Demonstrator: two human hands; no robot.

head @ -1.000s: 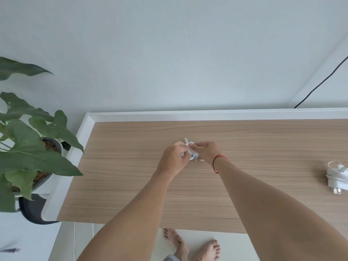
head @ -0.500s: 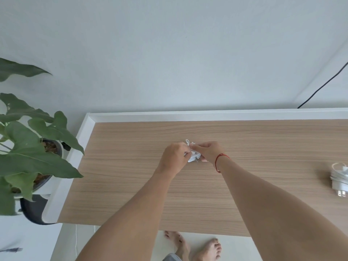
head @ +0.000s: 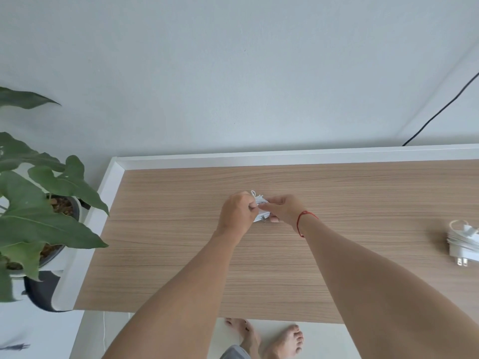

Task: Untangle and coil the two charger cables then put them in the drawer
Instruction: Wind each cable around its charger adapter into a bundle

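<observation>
A white charger with its cable wound around it (head: pixel 260 208) sits pinched between two hands above the middle of the wooden desk top (head: pixel 324 268), its metal plug prongs pointing back toward the person and loose cable loops sticking out on the far side, so the bundle's long axis appears to run from near edge to far edge. The left hand (head: pixel 237 212) closes around the bundle's left side; the right hand (head: pixel 283 209), a red string bracelet (head: pixel 302 222) at its wrist, grips the right side with curled fingers. Both hands touch the bundle, so neither is clearly nearer. A second charger, already wound (head: pixel 464 242), lies well apart toward the desk's right end, nearer the right arm, prongs also facing the near edge. No drawer shows, so where the bundles must travel cannot be told. A potted plant (head: pixel 39 208) stands beside the desk's left end.
</observation>
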